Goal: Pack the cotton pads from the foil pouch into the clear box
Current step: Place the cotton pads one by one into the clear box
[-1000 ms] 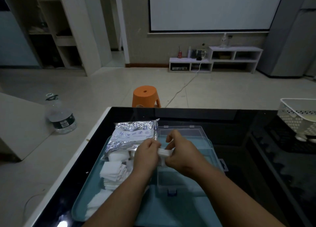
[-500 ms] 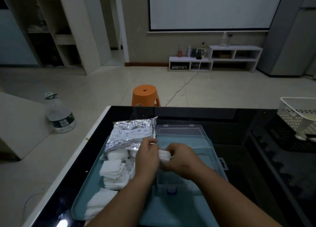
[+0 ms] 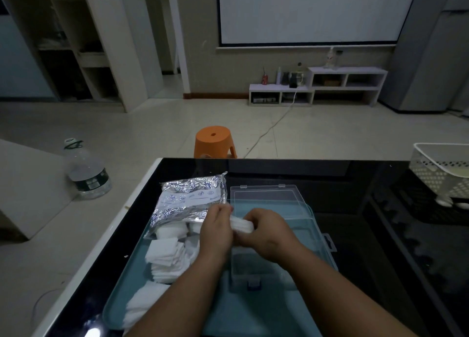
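A small stack of white cotton pads [image 3: 242,224] is held between both hands above the clear box [image 3: 256,268]. My left hand [image 3: 215,232] pinches its left end and my right hand [image 3: 266,231] grips its right end. The box stands open on a teal tray [image 3: 157,293], its lid [image 3: 266,197] tilted back. The crinkled foil pouch [image 3: 190,199] lies at the tray's far left, with pads spilling from its near end. Loose white pads [image 3: 167,258] lie in heaps along the tray's left side.
The tray sits on a black glossy table [image 3: 355,210]. A white perforated basket [image 3: 441,172] stands at the table's far right. Beyond the table's far edge is an orange stool [image 3: 214,141]. A water bottle [image 3: 86,169] stands on the floor to the left.
Both hands have stayed together over the box, shifting slightly left and back while handling the stack of pads. The pouch, the box and the loose pads have not moved.
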A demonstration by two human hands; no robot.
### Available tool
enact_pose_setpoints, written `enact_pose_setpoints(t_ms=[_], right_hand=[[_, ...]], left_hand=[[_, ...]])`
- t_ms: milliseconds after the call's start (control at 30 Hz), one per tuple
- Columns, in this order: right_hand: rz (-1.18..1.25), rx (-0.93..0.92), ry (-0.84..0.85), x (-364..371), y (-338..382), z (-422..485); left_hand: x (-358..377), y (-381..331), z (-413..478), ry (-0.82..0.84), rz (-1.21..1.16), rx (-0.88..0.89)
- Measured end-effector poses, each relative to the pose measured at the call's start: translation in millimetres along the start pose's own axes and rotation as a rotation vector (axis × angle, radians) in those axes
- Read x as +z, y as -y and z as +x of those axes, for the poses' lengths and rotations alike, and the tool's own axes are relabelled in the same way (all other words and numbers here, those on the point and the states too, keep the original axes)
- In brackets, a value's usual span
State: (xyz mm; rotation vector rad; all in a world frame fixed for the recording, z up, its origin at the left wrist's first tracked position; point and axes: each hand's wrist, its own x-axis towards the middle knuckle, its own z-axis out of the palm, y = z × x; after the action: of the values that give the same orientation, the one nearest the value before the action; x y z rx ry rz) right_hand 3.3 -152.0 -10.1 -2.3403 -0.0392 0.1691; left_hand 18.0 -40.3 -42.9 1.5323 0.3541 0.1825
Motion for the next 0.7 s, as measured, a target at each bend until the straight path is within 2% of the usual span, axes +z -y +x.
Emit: enact_pose_setpoints(t_ms=[100,200,300,467,567,700], right_hand=[[0.172,0.109,-0.037,-11,-1,2],[0.386,0.172,-0.061,-19,-1,0],[0.495,0.213,-0.085,-19,0,0],[0.392,0.218,-0.068,-18,-3,5],[0.422,0.239,-0.043,-13,-7,5],[0.398,0.215,-0.007,-9,-11,10]], left_hand=[[0,-12,3,0.081,-0.307,-0.156],[-3,-18,2,0.264,-0.368,-0.21],[-4,-15,3,0.275,-0.268,-0.167],[-9,-13,5,0.259,0.06,-0.042],[-8,-7,4,0.281,0.228,0.025],[-8,-8,3,0.164,0.488,0.164]])
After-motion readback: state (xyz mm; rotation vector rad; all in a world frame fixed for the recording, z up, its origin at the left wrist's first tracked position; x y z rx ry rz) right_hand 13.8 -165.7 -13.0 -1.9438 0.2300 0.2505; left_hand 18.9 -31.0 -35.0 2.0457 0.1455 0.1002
